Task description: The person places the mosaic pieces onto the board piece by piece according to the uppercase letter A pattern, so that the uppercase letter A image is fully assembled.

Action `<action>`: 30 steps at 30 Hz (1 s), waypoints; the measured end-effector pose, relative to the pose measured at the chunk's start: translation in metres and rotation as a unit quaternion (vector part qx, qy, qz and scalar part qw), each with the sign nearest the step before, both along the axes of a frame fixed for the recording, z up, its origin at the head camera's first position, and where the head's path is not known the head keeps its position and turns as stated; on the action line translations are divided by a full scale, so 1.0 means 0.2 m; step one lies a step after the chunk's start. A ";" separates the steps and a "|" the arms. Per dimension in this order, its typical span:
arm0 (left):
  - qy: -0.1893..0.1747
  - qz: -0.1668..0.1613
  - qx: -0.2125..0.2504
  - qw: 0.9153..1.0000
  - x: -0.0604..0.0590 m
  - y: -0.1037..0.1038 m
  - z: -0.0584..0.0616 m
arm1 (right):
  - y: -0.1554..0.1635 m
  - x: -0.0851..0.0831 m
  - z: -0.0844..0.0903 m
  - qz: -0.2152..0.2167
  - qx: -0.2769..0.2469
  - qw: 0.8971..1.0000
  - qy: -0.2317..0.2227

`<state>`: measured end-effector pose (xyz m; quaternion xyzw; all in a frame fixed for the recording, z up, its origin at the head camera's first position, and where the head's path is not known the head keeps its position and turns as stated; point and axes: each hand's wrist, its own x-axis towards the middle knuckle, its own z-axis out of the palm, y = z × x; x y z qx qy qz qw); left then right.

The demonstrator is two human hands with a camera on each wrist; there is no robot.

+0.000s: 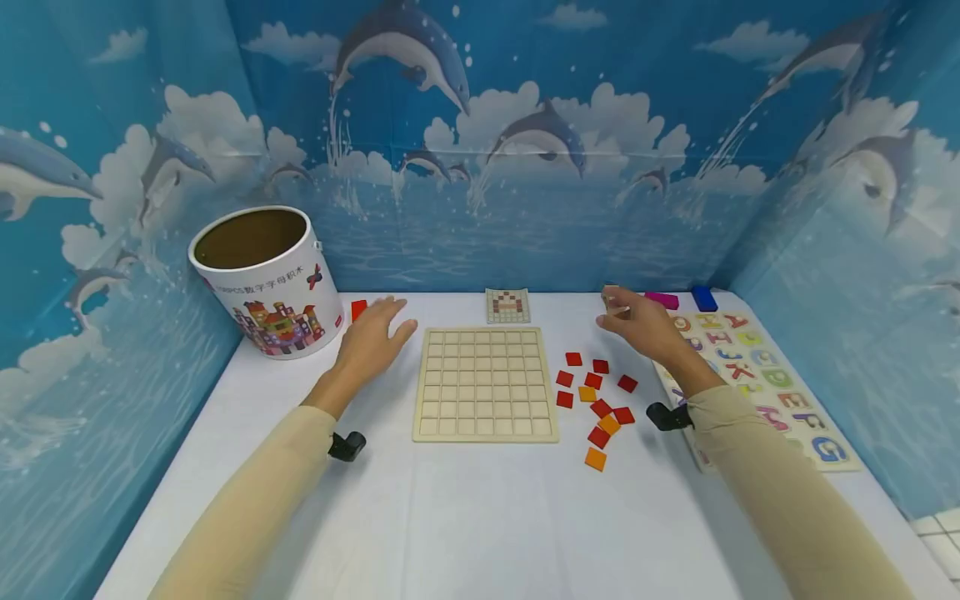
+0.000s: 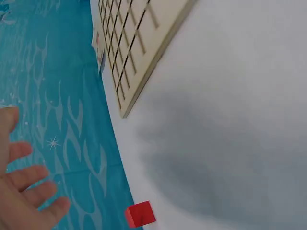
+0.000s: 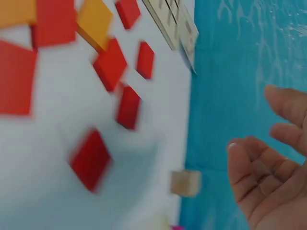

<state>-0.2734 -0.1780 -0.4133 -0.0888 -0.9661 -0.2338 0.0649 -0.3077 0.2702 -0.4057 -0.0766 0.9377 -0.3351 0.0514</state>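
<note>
Your left hand (image 1: 372, 335) hovered with fingers straight and relaxed, grasping nothing, just left of the wooden grid board (image 1: 485, 382) and near a small red block (image 1: 358, 309) by the back wall. In the left wrist view the same red block (image 2: 140, 213) lay on the white table (image 2: 230, 143) at the edge of the blue backdrop, below your spread fingers (image 2: 29, 184).

Your right hand (image 1: 645, 327) was raised to the right of the board, its fingers loosely open and holding nothing; the right wrist view showed the palm (image 3: 268, 182) free, with a pale wooden cube (image 3: 185, 183) on the table just beside it.

Red and orange tiles (image 1: 596, 398) lay scattered between the board and the alphabet puzzle (image 1: 757, 375). A small pattern card (image 1: 507, 305) sat behind the board, and a white bucket (image 1: 266, 279) stood at far left. A magenta block (image 1: 663, 299) and a blue block (image 1: 703, 297) rested at the far right corner.
</note>
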 end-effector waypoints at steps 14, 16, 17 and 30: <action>-0.143 -0.138 -0.068 0.978 0.26 0.05 -0.15 | -0.10 -0.01 -0.23 0.047 0.046 0.992 -0.106; -0.157 -0.145 -0.076 0.974 0.28 0.05 -0.16 | -0.11 -0.01 -0.23 0.042 0.051 0.992 -0.108; -0.160 -0.150 -0.080 0.972 0.29 0.05 -0.16 | -0.11 -0.02 -0.23 0.043 0.051 0.992 -0.107; -0.195 -0.162 -0.102 0.962 0.30 0.04 -0.18 | -0.22 -0.10 -0.23 -0.055 -0.120 0.977 -0.168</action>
